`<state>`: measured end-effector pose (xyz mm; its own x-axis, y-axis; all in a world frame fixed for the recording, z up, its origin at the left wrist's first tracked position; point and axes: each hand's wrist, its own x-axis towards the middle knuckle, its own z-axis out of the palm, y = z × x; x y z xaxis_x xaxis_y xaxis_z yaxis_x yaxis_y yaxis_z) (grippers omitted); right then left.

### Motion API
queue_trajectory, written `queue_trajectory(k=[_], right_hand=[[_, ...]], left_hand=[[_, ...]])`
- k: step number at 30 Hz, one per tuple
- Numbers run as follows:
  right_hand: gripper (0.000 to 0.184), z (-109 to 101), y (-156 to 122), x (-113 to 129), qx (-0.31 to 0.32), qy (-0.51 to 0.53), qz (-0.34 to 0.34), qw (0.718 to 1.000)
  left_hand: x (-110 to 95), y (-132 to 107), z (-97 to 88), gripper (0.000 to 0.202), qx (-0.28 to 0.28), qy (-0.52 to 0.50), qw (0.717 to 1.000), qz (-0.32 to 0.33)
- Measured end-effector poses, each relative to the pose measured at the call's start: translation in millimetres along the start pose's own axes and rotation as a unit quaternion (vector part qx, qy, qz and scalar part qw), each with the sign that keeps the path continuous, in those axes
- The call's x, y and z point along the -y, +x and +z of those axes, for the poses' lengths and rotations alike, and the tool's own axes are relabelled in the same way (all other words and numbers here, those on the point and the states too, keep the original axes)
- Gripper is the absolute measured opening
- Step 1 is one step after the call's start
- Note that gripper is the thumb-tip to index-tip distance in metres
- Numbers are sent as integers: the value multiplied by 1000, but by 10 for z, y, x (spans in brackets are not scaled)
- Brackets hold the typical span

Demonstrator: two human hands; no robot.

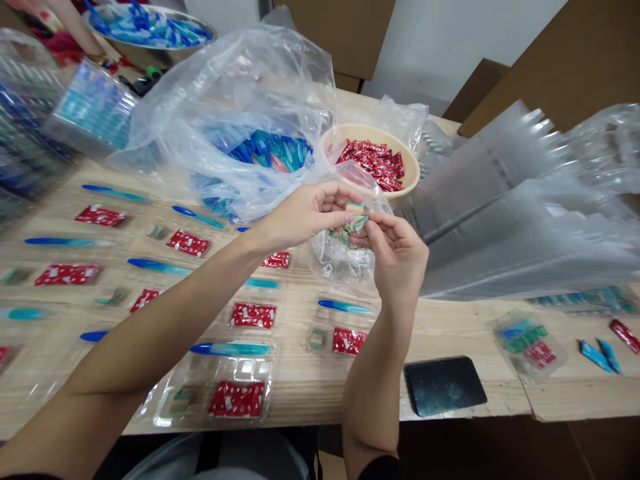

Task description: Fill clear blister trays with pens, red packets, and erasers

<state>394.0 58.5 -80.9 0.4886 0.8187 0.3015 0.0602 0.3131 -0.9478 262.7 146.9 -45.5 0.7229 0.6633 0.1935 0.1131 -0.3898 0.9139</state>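
Both hands are pinching narrowly at one small spot above the desk: the left hand [304, 215] is curling its fingertips over a small striped sachet [356, 219], while the right hand [395, 263] is gripping it from below between thumb and forefinger. The sachet is hanging just over a clear plastic bag [335, 257] holding more striped pieces. It looks light and thin, probably soft and a little slick, so its flat faces seem the best place to take it, with fingertips and no hard squeeze. Beyond it, a cream bowl [413, 170] is holding red foil packets [373, 163], and a large clear bag [225, 87] is bulging around blue-and-teal sticks [270, 150]. Across the desk [450, 340], clear blister trays [215, 390] are lying in rows, most carrying a red packet, a blue stick and a striped piece. A dark phone or tablet [444, 385] is lying at the right, below a stack of clear trays [520, 213]. The fingers are hiding much of the sachet's print, and its contents can't be made out — a blurred stack [30, 120] at far left is just as hard to read, and a metal dish [207, 30] is cut off at the top edge.
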Motion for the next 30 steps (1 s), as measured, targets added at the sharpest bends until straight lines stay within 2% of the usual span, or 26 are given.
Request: queue_trajectory(k=[2,5,9,12,14,18,23,26,30], right_hand=[[13,-15,-3,-10,11,-17,-14,1000],[20,-34,-14,-7,14,-79,-73,994],[21,-36,-22,39,6,-173,-165,971],[18,-21,-19,64,8,-202,-211,956],[18,-10,-17,54,13,-198,-205,958],[24,-5,-22,3,17,-133,-135,982],[24,-39,-9,-19,1,-97,-103,990],[21,-53,7,-28,4,-71,-90,993],[17,-59,13,-40,8,-55,-72,996]], left_hand=[[-1,11,-1,25,1,-9,1000,-4],[0,32,-7,22,-5,-15,1000,-5],[-33,55,-24,19,-16,-25,1000,-9],[-86,57,-42,18,-11,-27,999,-12],[-120,50,-58,18,2,-24,1000,-11],[-131,35,-93,22,26,-24,999,-6],[-43,22,-69,31,-8,-58,998,10],[-32,5,-11,23,-29,-59,997,34],[-105,-35,26,18,-8,-47,997,57]])
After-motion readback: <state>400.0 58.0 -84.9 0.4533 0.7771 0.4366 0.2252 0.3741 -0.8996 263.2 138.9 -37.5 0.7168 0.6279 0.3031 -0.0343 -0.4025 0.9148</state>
